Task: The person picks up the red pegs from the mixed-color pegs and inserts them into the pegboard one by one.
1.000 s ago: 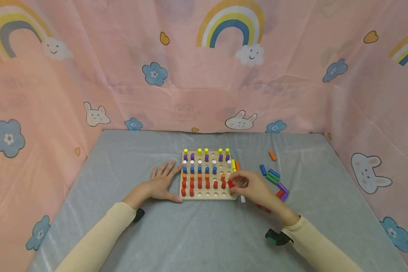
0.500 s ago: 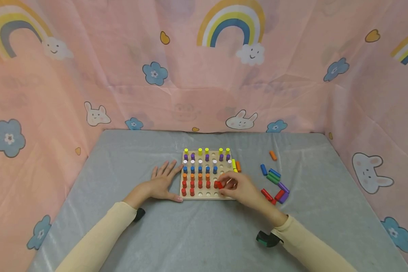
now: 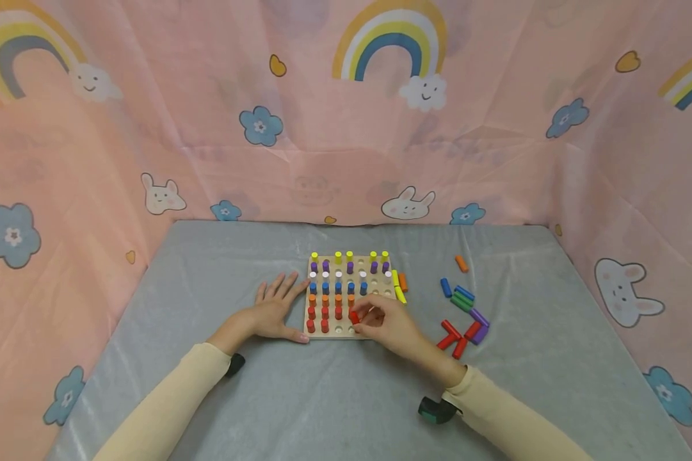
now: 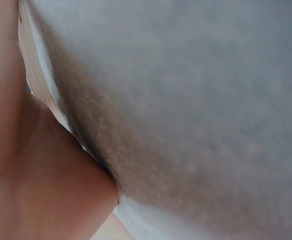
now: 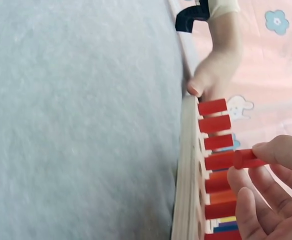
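Observation:
A wooden pegboard [image 3: 329,337] bears rows of upright coloured pegs: yellow, purple, white, blue, orange and red from back to front. Between thumb and fingertips my right hand [image 3: 393,326] pinches a red peg [image 5: 246,158], held over the front rows of the board; that hand hides part of the board in the head view. My left hand [image 3: 273,312] lies spread on the cloth, its thumb and fingertips at the board's left edge. Two red pegs [image 3: 311,326] stand at the left of the front row. In the left wrist view the palm [image 4: 51,165] shows beside the board's edge.
Loose pegs lie right of the board: several red pegs [image 3: 450,330], purple pegs [image 3: 480,318], green pegs [image 3: 462,301], blue pegs [image 3: 446,287] and an orange peg [image 3: 461,263]. Yellow pegs [image 3: 395,278] lie against the board's right side. Grey cloth [image 3: 253,397] covers the table; a pink curtain [image 3: 322,153] surrounds it.
My right hand has moved left across the front of the board with the red peg, uncovering the loose red pegs on the right. The left hand has stayed in place.

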### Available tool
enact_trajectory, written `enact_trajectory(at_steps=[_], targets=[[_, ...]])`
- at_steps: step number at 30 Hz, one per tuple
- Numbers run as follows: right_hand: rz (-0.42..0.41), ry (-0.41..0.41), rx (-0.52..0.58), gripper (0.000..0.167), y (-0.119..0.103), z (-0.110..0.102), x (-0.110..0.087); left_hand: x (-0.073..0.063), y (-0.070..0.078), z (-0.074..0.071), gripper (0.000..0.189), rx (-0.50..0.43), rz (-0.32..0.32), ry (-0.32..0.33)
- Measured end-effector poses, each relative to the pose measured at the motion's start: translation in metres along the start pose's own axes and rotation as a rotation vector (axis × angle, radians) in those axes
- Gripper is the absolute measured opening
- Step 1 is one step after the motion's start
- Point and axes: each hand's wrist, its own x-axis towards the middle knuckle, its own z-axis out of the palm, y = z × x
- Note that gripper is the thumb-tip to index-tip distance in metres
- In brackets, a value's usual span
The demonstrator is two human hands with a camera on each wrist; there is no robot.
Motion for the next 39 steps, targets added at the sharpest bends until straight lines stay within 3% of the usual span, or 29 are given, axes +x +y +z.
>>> enact_trajectory(at_steps=[16,32,39], targets=[[-0.068,0.073,-0.006,0.027,0.003,0.026,0.004,0.001,0.000,0.001,0.121,0.003,-0.008,0.000],[-0.159,0.109,0.034,0.023,0.008,0.038,0.006,0.002,-0.002,0.003,0.122,0.019,-0.002,0.011],[-0.168,0.119,-0.032,0.023,0.015,0.041,0.007,0.002,-0.001,0.003,0.122,0.023,-0.005,0.010]])
